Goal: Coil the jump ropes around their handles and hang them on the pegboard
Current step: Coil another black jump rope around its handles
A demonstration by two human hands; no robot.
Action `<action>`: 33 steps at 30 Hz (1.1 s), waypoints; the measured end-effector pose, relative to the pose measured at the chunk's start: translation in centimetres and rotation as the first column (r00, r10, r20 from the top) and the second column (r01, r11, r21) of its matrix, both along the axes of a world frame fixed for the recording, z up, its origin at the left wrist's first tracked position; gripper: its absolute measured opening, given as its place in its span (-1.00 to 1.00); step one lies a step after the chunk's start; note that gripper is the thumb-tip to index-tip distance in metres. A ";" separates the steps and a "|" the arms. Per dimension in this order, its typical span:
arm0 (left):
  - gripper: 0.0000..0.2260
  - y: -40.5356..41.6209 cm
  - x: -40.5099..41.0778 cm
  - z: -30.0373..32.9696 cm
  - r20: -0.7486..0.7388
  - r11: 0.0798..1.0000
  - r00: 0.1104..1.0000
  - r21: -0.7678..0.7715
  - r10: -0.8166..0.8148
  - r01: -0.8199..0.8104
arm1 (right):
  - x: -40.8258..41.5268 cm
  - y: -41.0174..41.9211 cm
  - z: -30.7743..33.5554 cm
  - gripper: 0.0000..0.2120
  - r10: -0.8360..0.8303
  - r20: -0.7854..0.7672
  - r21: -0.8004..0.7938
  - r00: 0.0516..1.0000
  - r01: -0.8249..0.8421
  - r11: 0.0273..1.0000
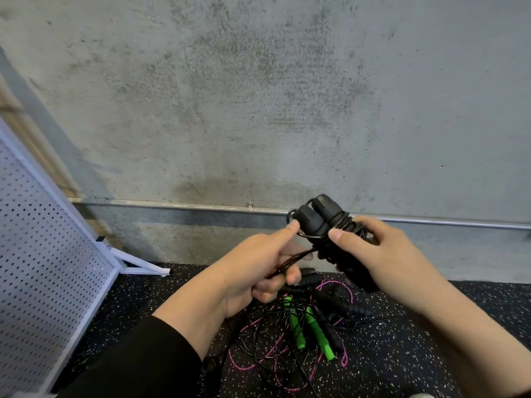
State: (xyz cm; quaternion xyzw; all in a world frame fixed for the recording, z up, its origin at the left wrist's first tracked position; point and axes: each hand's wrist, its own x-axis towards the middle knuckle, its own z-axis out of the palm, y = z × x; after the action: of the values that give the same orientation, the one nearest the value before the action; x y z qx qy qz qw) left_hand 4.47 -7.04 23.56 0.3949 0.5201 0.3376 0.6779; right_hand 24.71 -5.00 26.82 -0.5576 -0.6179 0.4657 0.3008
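My right hand (382, 254) grips a pair of black jump rope handles (319, 216) held side by side, with thin black cord wound around their middle. My left hand (258, 268) holds the loose strands of that black cord (290, 262), its thumb pressing against the nearer handle's end. Below on the floor lies a tangle of other ropes: green handles (310, 331), a pink cord (258, 360), more black cord and black ribbed handles (344, 305). The white pegboard (43, 254) stands at the left, angled on a white foot.
A grey concrete wall (258, 96) fills the view ahead, with a metal conduit (172, 204) running along its base. The floor is black speckled rubber (431, 354). A wooden frame shows behind the pegboard's top left.
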 end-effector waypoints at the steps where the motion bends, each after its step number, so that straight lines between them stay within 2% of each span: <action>1: -0.41 0.0 -0.1 -0.1 -0.022 1.000 1.000 -0.003 0.006 -0.006 | 0.2 0.2 -0.1 -0.73 -0.003 0.074 0.049 0.997 -0.001 0.999; 3: -0.41 0.0 -0.2 -0.2 -0.012 0.999 1.000 -0.024 0.021 -0.022 | 0.3 0.3 -0.4 -0.72 -0.008 0.144 0.081 0.989 -0.003 0.997; 7: -0.29 -0.2 0.6 -0.2 0.102 0.997 0.993 -0.058 0.058 -0.052 | -0.1 0.1 -1.4 -0.56 -0.044 0.339 0.197 0.940 -0.025 0.980; 11: -0.48 -0.7 1.7 -0.7 0.156 0.993 0.982 -0.071 0.109 -0.099 | -1.0 -0.6 -1.9 -0.51 -0.071 0.529 0.326 0.846 -0.126 0.937; 16: -0.55 -1.0 1.8 -1.2 0.156 0.977 0.966 -0.087 0.207 -0.196 | -1.8 -1.1 -2.8 -0.38 0.075 0.584 0.339 0.808 -0.326 0.882; 19: -0.57 -1.0 1.7 -0.9 0.155 0.972 0.961 -0.077 0.230 -0.220 | -1.5 -1.1 -2.8 -0.35 0.175 0.542 0.290 0.822 -0.378 0.879; 22: -0.59 -0.8 1.5 -0.6 0.144 0.965 0.955 -0.057 0.260 -0.254 | -1.1 -1.0 -2.5 -0.35 0.266 0.413 0.225 0.871 -0.381 0.897; 25: -0.61 -0.7 1.5 -0.4 0.134 0.965 0.956 -0.032 0.261 -0.259 | -0.4 -0.5 -2.6 -0.30 0.221 0.256 0.168 0.941 -0.268 0.949; 28: -0.62 -0.6 1.5 -0.4 0.127 0.968 0.960 -0.021 0.250 -0.249 | -0.2 0.0 -2.7 -0.18 0.222 0.209 0.155 0.952 -0.256 0.954; 30: -0.60 -0.5 1.4 -0.3 0.124 0.971 0.963 -0.005 0.239 -0.241 | -0.3 0.0 -2.8 -0.24 0.197 0.176 0.179 0.964 -0.228 0.957; 33: -0.60 -0.3 1.2 -0.1 0.083 0.971 0.968 0.012 0.236 -0.237 | -0.5 0.0 -2.9 -0.44 0.089 0.170 0.253 0.982 -0.130 0.959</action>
State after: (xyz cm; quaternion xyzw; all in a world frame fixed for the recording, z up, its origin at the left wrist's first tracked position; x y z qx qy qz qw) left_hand 5.69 -7.35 23.42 0.3232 0.5318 0.4373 0.6492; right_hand 24.25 -5.01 23.89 -0.5124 -0.7259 0.3502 0.2964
